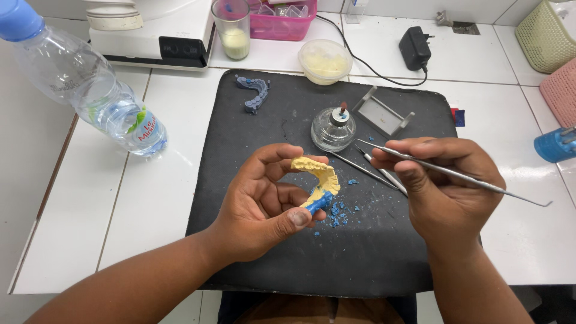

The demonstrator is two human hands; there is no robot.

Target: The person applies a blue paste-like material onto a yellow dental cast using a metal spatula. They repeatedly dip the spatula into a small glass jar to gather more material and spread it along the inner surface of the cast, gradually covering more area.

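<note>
White tiled worktop (150, 198) carries a dark mat (252, 150), above which the left hand (264, 204) has its fingers clamped on one yellow arch-shaped dental cast (321, 177) with blue wax at its lower end. One metal instrument (456, 174), pinched in the right hand (444, 186) fingers, lies just right of the cast, long axis running left-right, tip toward it. Two more instruments (372, 171) and one glass burner (333, 129) rest on the mat.

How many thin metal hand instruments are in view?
3: one metal instrument held in the right hand; two more instruments lying on the black mat, partly hidden behind that hand.
</note>
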